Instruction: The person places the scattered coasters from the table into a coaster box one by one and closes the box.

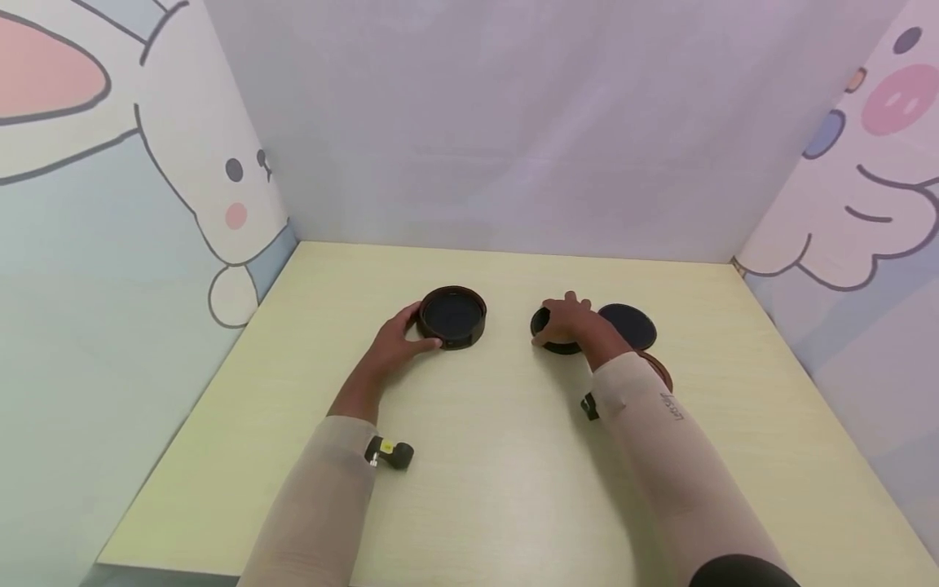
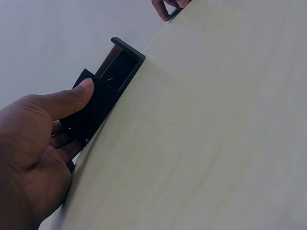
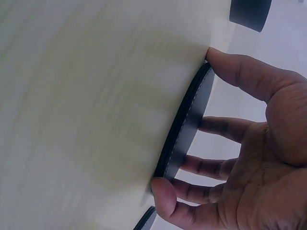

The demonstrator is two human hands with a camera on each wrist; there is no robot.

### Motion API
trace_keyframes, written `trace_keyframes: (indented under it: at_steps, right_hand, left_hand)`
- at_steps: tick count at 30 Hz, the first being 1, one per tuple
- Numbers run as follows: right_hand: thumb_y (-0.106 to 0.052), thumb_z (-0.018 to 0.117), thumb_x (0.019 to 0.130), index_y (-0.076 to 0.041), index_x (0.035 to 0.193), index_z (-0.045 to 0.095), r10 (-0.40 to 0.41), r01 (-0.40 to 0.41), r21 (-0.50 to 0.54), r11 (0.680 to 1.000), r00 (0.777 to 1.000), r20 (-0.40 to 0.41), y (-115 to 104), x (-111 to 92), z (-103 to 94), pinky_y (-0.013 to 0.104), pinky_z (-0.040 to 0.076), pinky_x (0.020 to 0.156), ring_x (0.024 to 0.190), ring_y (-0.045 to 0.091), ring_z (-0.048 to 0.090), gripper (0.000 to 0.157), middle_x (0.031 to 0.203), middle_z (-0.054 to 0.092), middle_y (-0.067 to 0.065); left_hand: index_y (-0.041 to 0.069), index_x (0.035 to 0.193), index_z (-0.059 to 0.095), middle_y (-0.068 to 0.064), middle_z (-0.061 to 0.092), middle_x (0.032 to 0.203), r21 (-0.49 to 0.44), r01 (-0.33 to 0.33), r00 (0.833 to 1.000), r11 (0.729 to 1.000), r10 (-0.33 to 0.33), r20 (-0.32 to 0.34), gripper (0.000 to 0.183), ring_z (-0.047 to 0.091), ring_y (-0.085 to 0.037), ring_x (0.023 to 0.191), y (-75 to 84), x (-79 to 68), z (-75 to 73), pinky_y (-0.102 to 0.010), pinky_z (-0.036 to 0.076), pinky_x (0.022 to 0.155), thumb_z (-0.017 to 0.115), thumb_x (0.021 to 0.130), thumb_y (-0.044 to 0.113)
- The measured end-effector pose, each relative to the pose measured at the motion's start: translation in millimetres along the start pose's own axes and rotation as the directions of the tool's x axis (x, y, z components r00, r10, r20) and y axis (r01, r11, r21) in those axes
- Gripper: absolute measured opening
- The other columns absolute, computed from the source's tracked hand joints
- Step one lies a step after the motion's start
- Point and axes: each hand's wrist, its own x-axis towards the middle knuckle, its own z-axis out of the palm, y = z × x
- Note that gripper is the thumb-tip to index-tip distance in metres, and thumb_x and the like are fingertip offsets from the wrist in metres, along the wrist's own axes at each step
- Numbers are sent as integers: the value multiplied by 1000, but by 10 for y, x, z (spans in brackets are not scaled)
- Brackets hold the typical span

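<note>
My left hand (image 1: 392,346) grips a round dark coaster holder (image 1: 469,330) with a brownish rim, thumb at its near side and fingers round the left. A cut-out in the holder's wall (image 2: 91,112) shows in the left wrist view. Farther right, my right hand (image 1: 568,318) holds a black round coaster (image 1: 541,320) from above by its edges. In the right wrist view, pale stitching runs along this coaster (image 3: 192,115), thumb at one end and fingertips at the other. The coaster lies flat on the table, partly hidden beneath the hand.
Another black coaster (image 1: 629,326) lies just right of my right hand. A brown-edged round piece (image 1: 658,368) is mostly covered by the right forearm. The pale wooden table (image 1: 499,456) meets a plain back wall (image 1: 513,147) and side walls with cartoon animals.
</note>
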Motion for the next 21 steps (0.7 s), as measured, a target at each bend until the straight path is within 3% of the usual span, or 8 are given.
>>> trace_keyframes:
  at_steps: [14, 21]
  right_hand:
    - [-50, 79, 95, -7, 171, 32, 16, -12, 41, 999, 995, -101, 1, -5, 75, 74, 37, 122, 153, 57, 28, 99, 169, 25, 34]
    - [-45, 81, 94, -7, 171, 32, 22, -13, 64, 998, 989, -146, -41, -38, 101, 75, 36, 122, 154, 57, 24, 99, 169, 21, 33]
  left_hand:
    - [4, 172, 29, -19, 31, 179, 0, 1, 1000, 1000, -1, 12, 98, 27, -39, 169, 3, -4, -11, -54, 24, 141, 87, 96, 27]
    - [6, 173, 29, -18, 32, 180, -4, 15, 1000, 1000, -15, 14, 98, 26, -38, 169, 9, -2, -5, -54, 23, 141, 87, 96, 28]
